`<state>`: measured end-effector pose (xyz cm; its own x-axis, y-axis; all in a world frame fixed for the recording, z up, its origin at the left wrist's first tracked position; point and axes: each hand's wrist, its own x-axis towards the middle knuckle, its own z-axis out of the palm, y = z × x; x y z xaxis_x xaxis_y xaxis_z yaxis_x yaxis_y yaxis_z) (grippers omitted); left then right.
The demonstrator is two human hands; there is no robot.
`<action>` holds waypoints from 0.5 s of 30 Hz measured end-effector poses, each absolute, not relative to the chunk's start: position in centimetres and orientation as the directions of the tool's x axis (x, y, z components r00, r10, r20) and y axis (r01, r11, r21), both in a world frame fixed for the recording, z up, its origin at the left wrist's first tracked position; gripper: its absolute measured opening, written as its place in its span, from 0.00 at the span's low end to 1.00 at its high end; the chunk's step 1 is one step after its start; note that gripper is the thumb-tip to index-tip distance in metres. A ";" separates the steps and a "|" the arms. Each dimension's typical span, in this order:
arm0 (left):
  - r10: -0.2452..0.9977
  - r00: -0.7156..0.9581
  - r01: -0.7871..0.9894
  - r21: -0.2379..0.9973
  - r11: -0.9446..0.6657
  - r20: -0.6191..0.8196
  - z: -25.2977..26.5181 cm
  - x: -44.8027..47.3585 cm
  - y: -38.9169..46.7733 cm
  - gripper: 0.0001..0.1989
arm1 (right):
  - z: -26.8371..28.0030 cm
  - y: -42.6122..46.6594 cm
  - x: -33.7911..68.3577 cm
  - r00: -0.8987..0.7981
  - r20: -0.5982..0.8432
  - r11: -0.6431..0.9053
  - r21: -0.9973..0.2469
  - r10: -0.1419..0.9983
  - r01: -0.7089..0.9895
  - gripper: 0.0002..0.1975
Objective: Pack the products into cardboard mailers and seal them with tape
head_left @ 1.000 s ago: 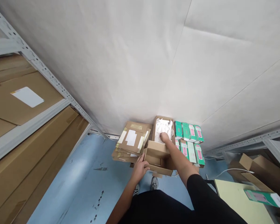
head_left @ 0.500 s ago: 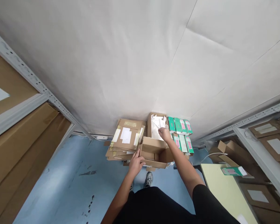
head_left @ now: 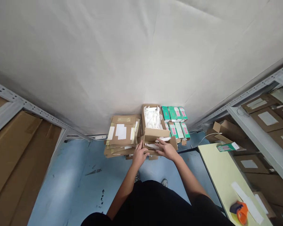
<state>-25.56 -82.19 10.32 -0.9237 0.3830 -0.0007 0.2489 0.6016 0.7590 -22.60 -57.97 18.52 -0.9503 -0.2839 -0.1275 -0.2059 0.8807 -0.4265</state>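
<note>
Left grip (head_left: 139, 156) around corner of cardboard box (head_left: 154, 133), right grip (head_left: 168, 150) at slim white pieces (head_left: 151, 146), hold unclear.

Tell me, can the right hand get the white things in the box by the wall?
Probably yes: the white things there lie uncovered, though the right hand would have to lift over the nearer box's back side.

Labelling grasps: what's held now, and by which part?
Left hand: open box, by its near left corner. Right hand: at white packets in the box; grip can't be told.
</note>
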 end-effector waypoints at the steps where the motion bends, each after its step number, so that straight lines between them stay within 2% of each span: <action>1: 0.393 -0.920 0.262 0.752 0.605 0.005 10.5 -25.4 -81.4 0.05 | 18.6 -57.3 -22.1 -0.959 -0.119 0.888 -0.421 -0.258 -0.187 0.23; 8: 0.483 -0.875 0.349 0.727 0.591 0.028 11.7 -23.1 -72.8 0.07 | 19.2 -48.0 -17.1 -0.989 0.138 0.878 -0.465 -0.059 -0.117 0.27; 15: 0.638 -0.767 0.482 0.715 0.507 0.064 11.3 -19.7 -61.3 0.07 | 18.4 -36.0 -6.7 -0.931 0.217 0.858 -0.490 0.292 0.155 0.33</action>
<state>-19.69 -61.29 11.33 -0.7671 0.6383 0.0645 0.4819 0.5070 0.7147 -6.73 -36.00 18.42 -0.9314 0.2923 0.2172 0.1549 0.8579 -0.4899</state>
